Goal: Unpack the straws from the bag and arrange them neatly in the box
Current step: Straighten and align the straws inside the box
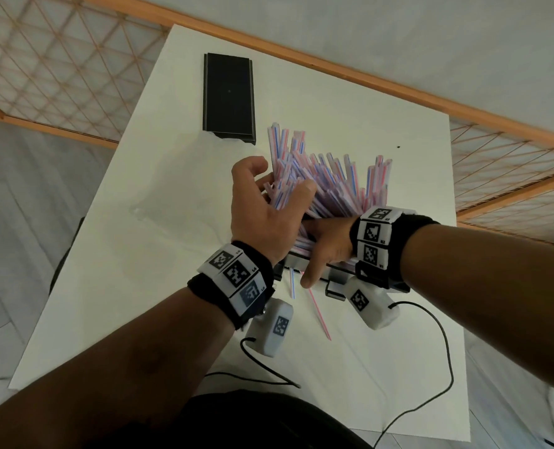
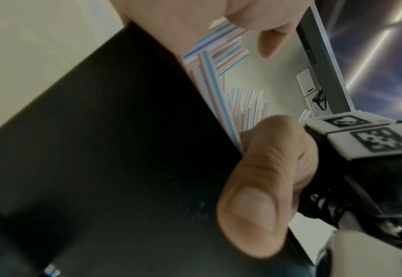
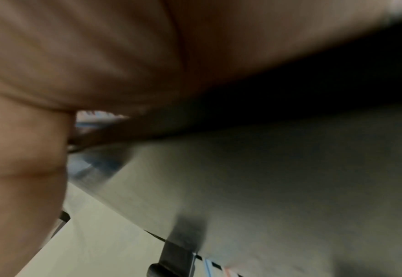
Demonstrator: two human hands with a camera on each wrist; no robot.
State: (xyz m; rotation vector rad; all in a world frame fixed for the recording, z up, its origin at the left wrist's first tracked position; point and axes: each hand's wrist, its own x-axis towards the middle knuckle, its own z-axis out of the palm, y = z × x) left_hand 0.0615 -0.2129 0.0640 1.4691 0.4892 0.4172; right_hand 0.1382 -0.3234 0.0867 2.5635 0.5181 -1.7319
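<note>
From the head camera we see a big bundle of striped straws (image 1: 327, 189) standing fanned out of a black box (image 1: 305, 265) on the white desk (image 1: 139, 286). Our left hand (image 1: 262, 215) cups the bundle's left side with curled fingers (image 1: 306, 186), while our right hand (image 1: 327, 244) presses the bundle from the near side, thumb down over the box wall. Two loose straws (image 1: 317, 307) lie on the desk nearby, a black lid (image 1: 228, 97) farther off. The left wrist view shows our thumb (image 2: 261, 187) against the box's dark wall (image 2: 124, 150), straws (image 2: 219, 56) beyond. The right wrist view is blurred; we cannot tell the grip there.
</note>
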